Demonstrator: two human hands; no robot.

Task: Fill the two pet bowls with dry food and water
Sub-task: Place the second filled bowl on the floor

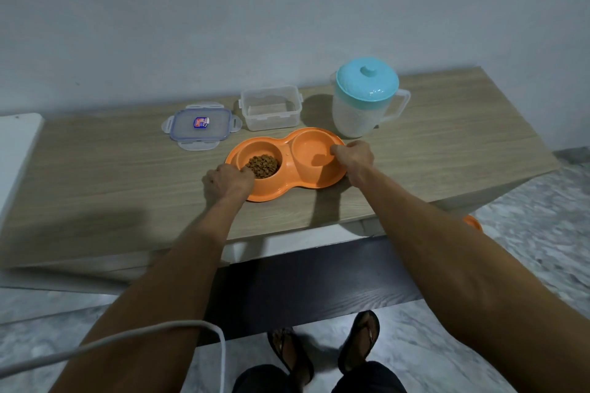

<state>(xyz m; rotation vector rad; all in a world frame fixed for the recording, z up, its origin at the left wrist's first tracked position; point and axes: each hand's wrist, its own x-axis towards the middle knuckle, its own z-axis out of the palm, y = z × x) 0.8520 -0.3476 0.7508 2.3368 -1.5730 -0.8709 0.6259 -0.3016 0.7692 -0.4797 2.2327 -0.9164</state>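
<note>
Orange double bowl (289, 183): kibble (262, 165) in left well, right well looks empty.
Left hand (227, 181): gripping rim at 8 o'clock.
Right hand (353, 158): gripping rim at 3 o'clock.
Desk (127, 175): bare stretch toward 9 o'clock.

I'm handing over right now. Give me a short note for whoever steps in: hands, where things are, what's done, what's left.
Left hand grips the orange double bowl at its left rim; right hand grips its right rim.
Left bowl holds dry food. Right bowl: cannot tell whether it holds water.
Empty clear container and its lid sit behind the bowl; the lidded pitcher stands at back right.
Done: dry food. Left: check the water, pour if needed.
</note>
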